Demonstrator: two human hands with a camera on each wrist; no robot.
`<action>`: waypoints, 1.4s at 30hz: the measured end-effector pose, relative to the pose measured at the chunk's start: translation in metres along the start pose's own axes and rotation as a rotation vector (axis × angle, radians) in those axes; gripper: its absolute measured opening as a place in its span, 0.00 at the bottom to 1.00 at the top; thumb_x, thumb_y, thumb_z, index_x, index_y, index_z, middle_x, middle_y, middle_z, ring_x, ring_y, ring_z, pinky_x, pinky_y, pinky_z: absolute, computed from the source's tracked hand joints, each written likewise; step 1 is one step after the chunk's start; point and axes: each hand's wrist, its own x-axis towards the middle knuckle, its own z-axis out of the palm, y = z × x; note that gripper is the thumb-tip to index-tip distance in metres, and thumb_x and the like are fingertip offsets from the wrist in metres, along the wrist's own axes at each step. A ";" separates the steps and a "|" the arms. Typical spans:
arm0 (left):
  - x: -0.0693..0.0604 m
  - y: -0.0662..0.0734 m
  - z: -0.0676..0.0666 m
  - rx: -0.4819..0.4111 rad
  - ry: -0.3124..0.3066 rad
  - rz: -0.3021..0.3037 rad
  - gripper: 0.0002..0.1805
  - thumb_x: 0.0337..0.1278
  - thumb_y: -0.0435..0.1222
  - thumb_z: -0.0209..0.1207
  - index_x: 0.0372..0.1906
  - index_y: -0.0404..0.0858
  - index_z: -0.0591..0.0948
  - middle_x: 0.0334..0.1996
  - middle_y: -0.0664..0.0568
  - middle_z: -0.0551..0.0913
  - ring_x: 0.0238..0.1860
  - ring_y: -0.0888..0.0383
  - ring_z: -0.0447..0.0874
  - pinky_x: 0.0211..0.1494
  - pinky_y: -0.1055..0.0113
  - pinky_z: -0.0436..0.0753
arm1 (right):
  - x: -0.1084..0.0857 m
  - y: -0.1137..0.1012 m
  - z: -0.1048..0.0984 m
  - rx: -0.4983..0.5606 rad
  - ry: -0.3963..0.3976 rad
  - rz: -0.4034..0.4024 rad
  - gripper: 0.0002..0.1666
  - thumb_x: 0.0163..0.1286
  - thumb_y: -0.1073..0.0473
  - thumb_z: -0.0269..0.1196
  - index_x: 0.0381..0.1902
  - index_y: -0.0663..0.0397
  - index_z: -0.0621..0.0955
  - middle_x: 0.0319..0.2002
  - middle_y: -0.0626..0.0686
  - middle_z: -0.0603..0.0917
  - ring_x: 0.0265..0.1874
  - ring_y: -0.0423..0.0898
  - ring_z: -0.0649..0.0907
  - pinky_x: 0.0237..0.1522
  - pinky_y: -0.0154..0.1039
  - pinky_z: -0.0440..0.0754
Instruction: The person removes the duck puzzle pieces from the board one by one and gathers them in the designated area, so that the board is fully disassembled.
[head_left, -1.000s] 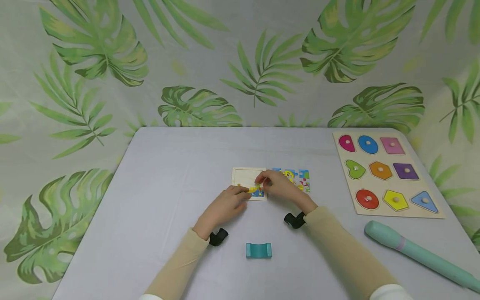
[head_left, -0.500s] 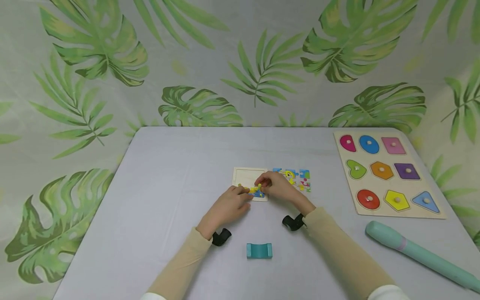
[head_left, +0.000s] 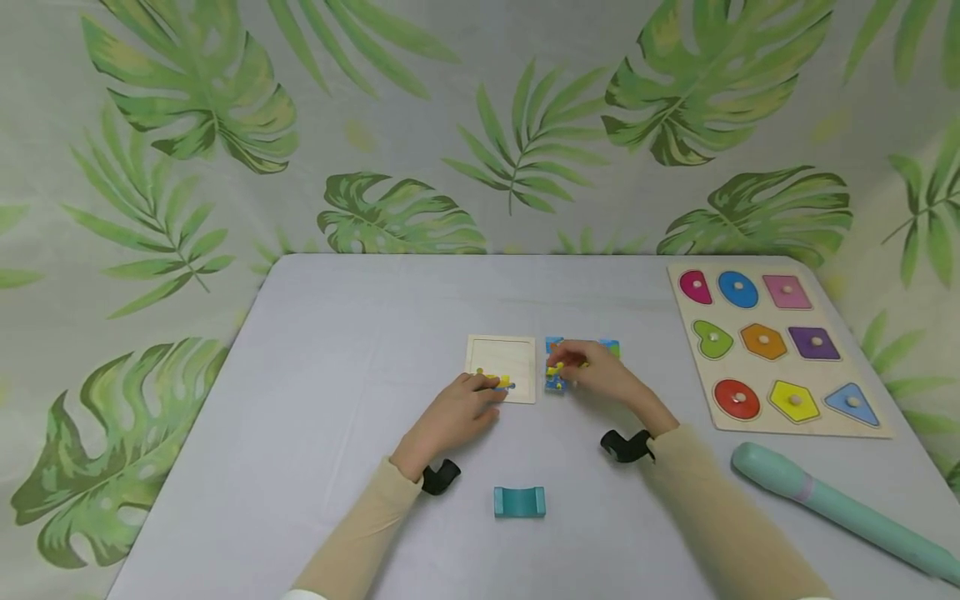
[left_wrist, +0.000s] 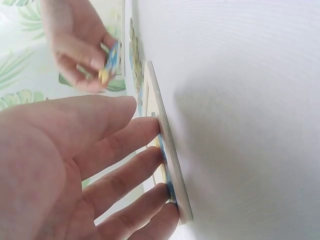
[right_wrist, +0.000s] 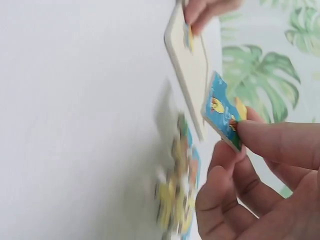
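My right hand (head_left: 600,372) pinches a blue jigsaw piece (right_wrist: 220,107) with yellow fish-like shapes between thumb and fingers. In the head view it is raised near the loose pieces, right of the wooden puzzle board (head_left: 504,350). My left hand (head_left: 459,412) rests its fingertips on the board's near-left part, over a few yellow and blue pieces (head_left: 504,384) lying in the frame. Those fingers look nearly straight in the left wrist view and partly cover the pieces. Several loose jigsaw pieces (head_left: 612,347) lie right of the board, mostly hidden by my right hand.
A wooden shape board (head_left: 723,358) with colourful knobbed shapes lies at the right. In front of it is a mint-green stick (head_left: 847,508) with a rounded head. A small teal block (head_left: 519,502) stands near the front. Leaf-patterned cloth hangs behind the table (head_left: 337,333).
My right hand has moved right, off the board, with the blue piece, and the board's near-right corner now shows bare wood. My left hand has stayed almost still.
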 end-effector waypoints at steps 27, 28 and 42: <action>0.001 0.001 0.003 -0.002 0.040 -0.001 0.16 0.64 0.37 0.59 0.54 0.37 0.82 0.59 0.45 0.76 0.60 0.46 0.70 0.64 0.58 0.68 | -0.053 0.037 -0.037 -0.195 0.011 0.063 0.09 0.64 0.72 0.59 0.38 0.57 0.83 0.33 0.51 0.76 0.35 0.50 0.74 0.37 0.39 0.76; 0.001 0.001 0.003 0.001 0.042 -0.001 0.16 0.64 0.37 0.59 0.54 0.37 0.82 0.59 0.45 0.76 0.60 0.46 0.70 0.64 0.58 0.68 | -0.053 0.037 -0.036 -0.209 0.016 0.060 0.09 0.64 0.72 0.59 0.38 0.57 0.83 0.33 0.51 0.76 0.35 0.50 0.74 0.37 0.40 0.76; -0.007 -0.015 -0.001 -0.112 0.023 0.005 0.14 0.67 0.34 0.55 0.53 0.36 0.81 0.57 0.47 0.76 0.61 0.52 0.71 0.62 0.60 0.70 | -0.041 0.016 -0.023 -0.203 0.048 -0.011 0.07 0.64 0.71 0.61 0.38 0.61 0.82 0.31 0.50 0.77 0.31 0.47 0.76 0.33 0.38 0.77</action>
